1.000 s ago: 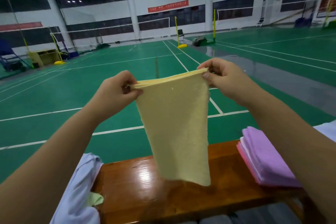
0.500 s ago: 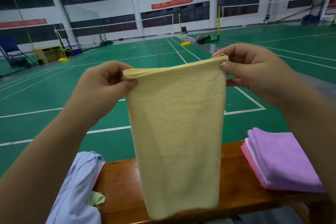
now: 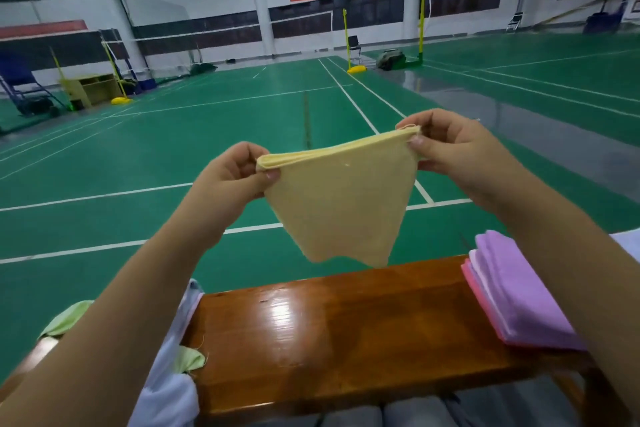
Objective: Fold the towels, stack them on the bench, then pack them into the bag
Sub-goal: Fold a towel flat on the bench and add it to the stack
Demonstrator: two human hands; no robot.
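Observation:
A pale yellow towel (image 3: 341, 204), folded into several layers, hangs in the air above the wooden bench (image 3: 346, 340). My left hand (image 3: 232, 180) pinches its top left corner and my right hand (image 3: 450, 149) pinches its top right corner. The towel's lower part swings away from me, so it looks short and tapered, with its bottom edge just above the bench's far edge. A stack of folded towels (image 3: 516, 291), purple on top with white and pink below, lies on the bench at the right.
A white cloth bag (image 3: 169, 374) hangs at the bench's left end, with light green towels (image 3: 69, 317) beside it. Beyond the bench lies a green badminton court with nets and posts. A white item shows at the far right edge.
The hanging towel's lower end has swung away from me, so it now looks shorter. Both hands have lowered and moved further from the camera, still pinching the top corners.

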